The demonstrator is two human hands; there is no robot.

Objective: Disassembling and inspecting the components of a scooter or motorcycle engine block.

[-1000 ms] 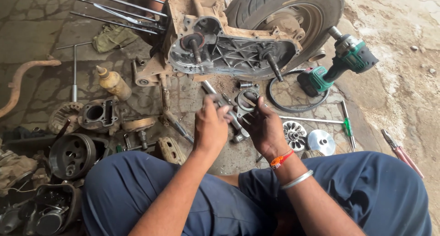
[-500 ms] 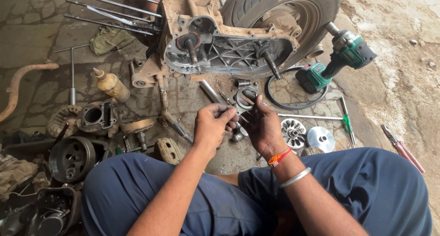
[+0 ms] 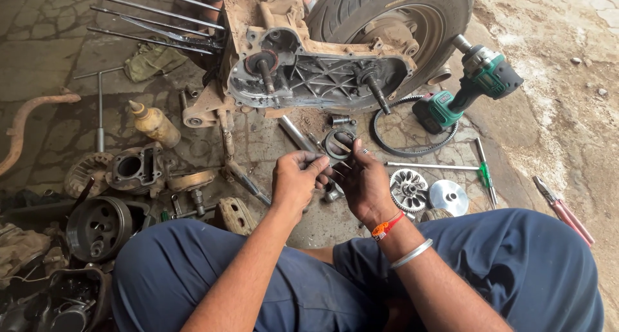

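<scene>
Squatting on the stone floor, the person works with both hands held together just in front of the knees. The left hand (image 3: 293, 177) is curled, fingers bent inward toward the right hand (image 3: 361, 177), which pinches a dark metal ring (image 3: 338, 143) held up above the floor, just below the open engine case (image 3: 309, 74) and the rear wheel (image 3: 393, 22).

As I see it, the ring could slip from those fingertips, since the grip looks light and greasy; it would land among the loose parts below, near the finned pulley (image 3: 409, 190) and the shiny disc (image 3: 449, 196). Grit from the sandy ground could also get onto it there.

What the left hand holds, if anything, I cannot tell; its fingers cover the spot. Small pieces under the hands are hidden too. The cordless driver (image 3: 474, 87) and rubber belt (image 3: 400, 145) lie to the right.
</scene>
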